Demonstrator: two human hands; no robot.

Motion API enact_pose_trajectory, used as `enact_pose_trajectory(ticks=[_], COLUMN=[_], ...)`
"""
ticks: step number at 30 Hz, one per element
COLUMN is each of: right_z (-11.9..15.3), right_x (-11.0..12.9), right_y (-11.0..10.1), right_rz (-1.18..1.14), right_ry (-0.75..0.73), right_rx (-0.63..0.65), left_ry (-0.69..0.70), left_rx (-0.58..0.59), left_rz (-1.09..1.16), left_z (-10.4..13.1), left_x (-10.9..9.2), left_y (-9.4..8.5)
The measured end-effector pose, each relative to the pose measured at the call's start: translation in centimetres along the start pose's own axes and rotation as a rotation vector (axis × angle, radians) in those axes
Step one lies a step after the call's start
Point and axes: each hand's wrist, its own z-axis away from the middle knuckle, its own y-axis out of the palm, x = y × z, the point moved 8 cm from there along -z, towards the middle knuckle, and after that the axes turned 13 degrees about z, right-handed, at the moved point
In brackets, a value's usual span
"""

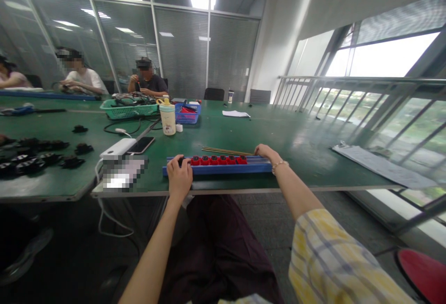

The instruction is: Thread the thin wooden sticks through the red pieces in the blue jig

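Note:
A long blue rail (223,169) lies along the table's front edge, with a row of several red blocks (213,160) with dark tops set in it. My left hand (179,176) is closed around the rail's left end, thumb on the near side and fingers over the top. A small black piece (180,160) shows between those fingers. My right hand (267,152) reaches across the rail's right end, its fingers curled down beyond the far side. Thin brass-coloured rods (228,151) lie behind the rail, their right ends at my right fingertips. Whatever those fingertips grip is hidden.
Left of the rail are phones (142,144) and a white power bank (117,148) with a cable. Farther back stand a bottle (167,117), a green basket (128,110) and a blue basket (188,114). Black parts (31,161) lie left, a clipboard (378,162) right. Co-workers sit beyond.

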Motion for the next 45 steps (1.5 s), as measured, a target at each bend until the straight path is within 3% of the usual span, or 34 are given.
enact_pose_trajectory(ticks=[33,45], right_z=[-0.10,0.80], right_x=[0.96,0.24], right_y=[0.02,-0.15], right_rz=[0.095,-0.058], right_ry=[-0.046,-0.087], right_rx=[0.091,-0.160], left_ry=[-0.002,0.012], left_rx=[-0.006,-0.009], left_rz=[0.015,-0.003], left_z=[0.13,0.07], left_x=[0.27,0.03], left_y=[0.08,-0.07])
